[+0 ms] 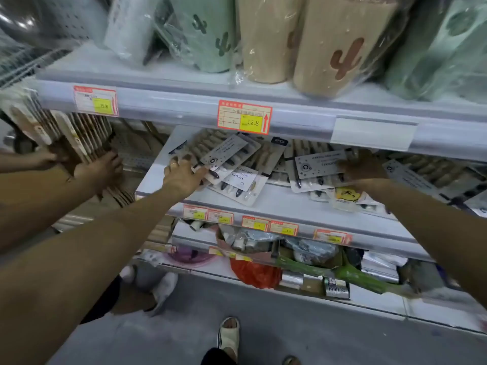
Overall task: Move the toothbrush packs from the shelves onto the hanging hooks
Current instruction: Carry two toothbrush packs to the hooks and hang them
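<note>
The fingers of the left hand are spread apart and laid flat on the near end of a flat clear toothbrush pack with a grey card label; nothing is seen to be pinched. A ring is worn on one finger. The right hand is laid on a second grey-carded toothbrush pack; its fingertips are hidden behind the hand, so it cannot be told whether the card is gripped or only pressed.

Both packs are lying in a loose heap of similar packs on the white middle shelf, tilted and overlapping, under the red and yellow price tag.

To the left, a row of beige packs is hung close together from hooks, and it is held from below by another person's hand. On the upper shelf, beige plastic-wrapped cylinders with cactus cut-outs are stood upright.
</note>
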